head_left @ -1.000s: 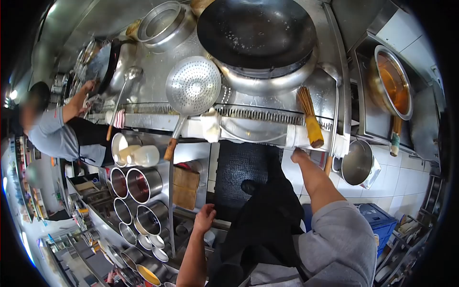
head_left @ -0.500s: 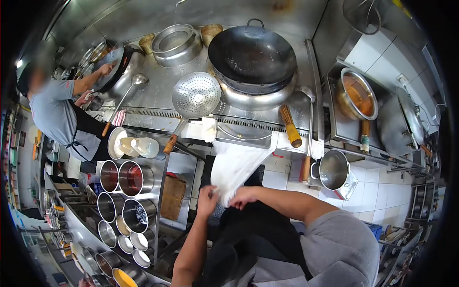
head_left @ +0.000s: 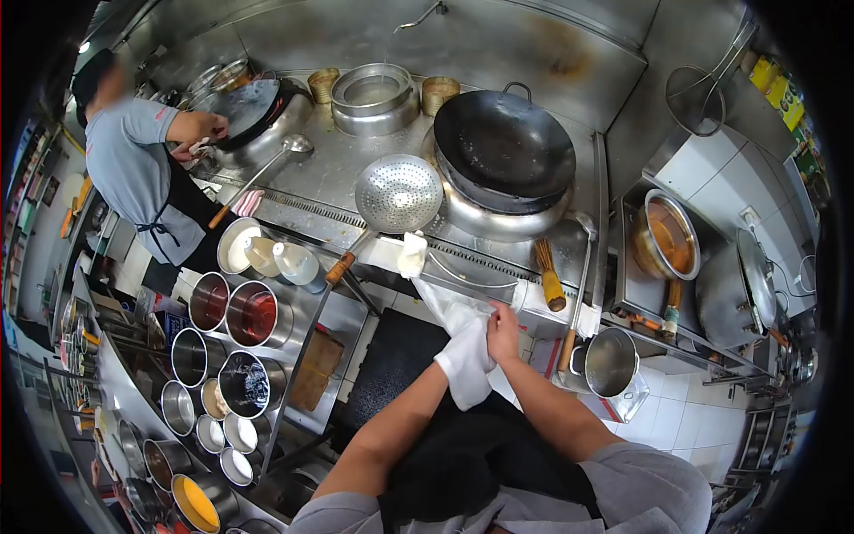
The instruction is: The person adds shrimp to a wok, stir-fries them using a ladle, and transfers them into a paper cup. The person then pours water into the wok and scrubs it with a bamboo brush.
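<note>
A white cloth [head_left: 466,358] drapes over my left hand, hiding its fingers; only the forearm below it shows. My right hand [head_left: 503,333] is closed on the right side of the cloth, fingers curled and pointing toward the range. Behind them, white material [head_left: 436,296] hangs at the counter's front edge, and I cannot tell whether it is the same cloth. Both hands are in front of my black apron [head_left: 454,449], below the range edge.
A black wok [head_left: 503,142] sits on the burner ahead. A perforated strainer [head_left: 398,191], a bamboo brush [head_left: 550,280] and a ladle [head_left: 580,285] lie along the range. Steel pots [head_left: 258,316] stand at left, another pot [head_left: 611,363] at right. A co-worker [head_left: 142,151] works at the far left.
The cloth was stretched down between both hands; now it is bunched over my left hand. Both hands have moved right, and my right hand is farther forward. The camera view has shifted.
</note>
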Action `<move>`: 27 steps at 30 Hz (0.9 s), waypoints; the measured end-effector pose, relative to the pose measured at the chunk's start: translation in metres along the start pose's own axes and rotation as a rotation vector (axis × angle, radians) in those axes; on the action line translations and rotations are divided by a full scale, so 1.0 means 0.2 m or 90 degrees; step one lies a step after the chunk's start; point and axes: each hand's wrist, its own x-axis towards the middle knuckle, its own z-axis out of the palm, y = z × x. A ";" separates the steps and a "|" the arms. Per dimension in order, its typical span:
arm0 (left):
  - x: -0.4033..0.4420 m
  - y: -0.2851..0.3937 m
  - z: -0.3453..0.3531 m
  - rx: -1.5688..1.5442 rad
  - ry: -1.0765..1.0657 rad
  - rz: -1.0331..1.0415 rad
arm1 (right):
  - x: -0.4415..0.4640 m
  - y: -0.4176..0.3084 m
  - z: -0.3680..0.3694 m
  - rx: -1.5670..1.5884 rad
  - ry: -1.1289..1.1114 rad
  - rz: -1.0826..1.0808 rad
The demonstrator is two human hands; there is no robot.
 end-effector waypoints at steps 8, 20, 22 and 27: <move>0.01 0.09 0.19 0.261 0.211 0.246 | 0.05 0.09 0.22 -0.071 -0.434 -0.032; -0.23 0.35 0.28 1.649 0.257 0.217 | 0.04 -0.02 0.16 0.008 -0.503 -0.334; -0.20 0.33 0.24 1.590 0.214 0.286 | 0.05 0.04 0.17 0.070 -0.524 -0.356; -0.15 0.36 0.35 1.537 0.123 0.234 | 0.06 0.07 0.07 0.104 -0.531 -0.339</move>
